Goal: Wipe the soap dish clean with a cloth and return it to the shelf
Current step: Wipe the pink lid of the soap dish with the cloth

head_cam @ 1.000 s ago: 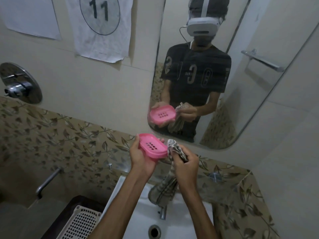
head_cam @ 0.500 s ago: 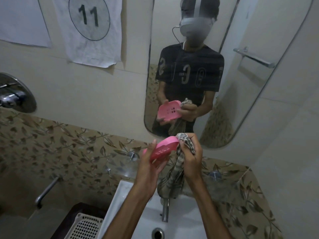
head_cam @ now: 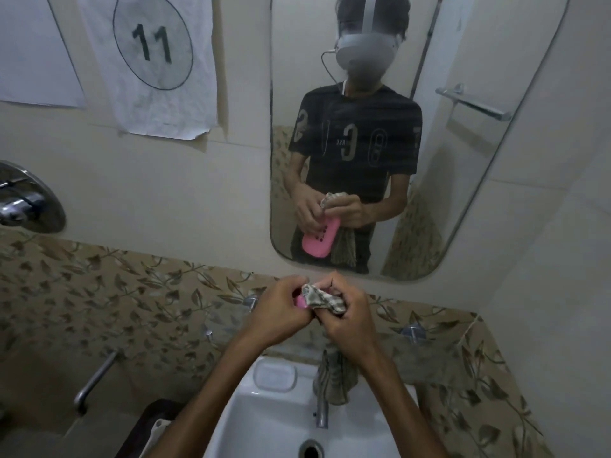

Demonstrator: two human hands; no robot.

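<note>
White washbasin (head_cam: 264, 421) mounted against the leaf-patterned tile wall. A metal tap (head_cam: 321, 408) stands on its far rim (right of a moulded soap recess (head_cam: 274, 376)); drain (head_cam: 310, 450) at near centre.

Dim tiled bathroom wall (head_cam: 132, 200), mirror (head_cam: 463, 180)

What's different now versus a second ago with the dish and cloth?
The left hand has turned the pink soap dish from face-up to nearly hidden behind the fingers, hanging downward in the mirror. The right hand has brought the bunched cloth against the dish. Both grips are unchanged, and the work is still above the sink.
</note>
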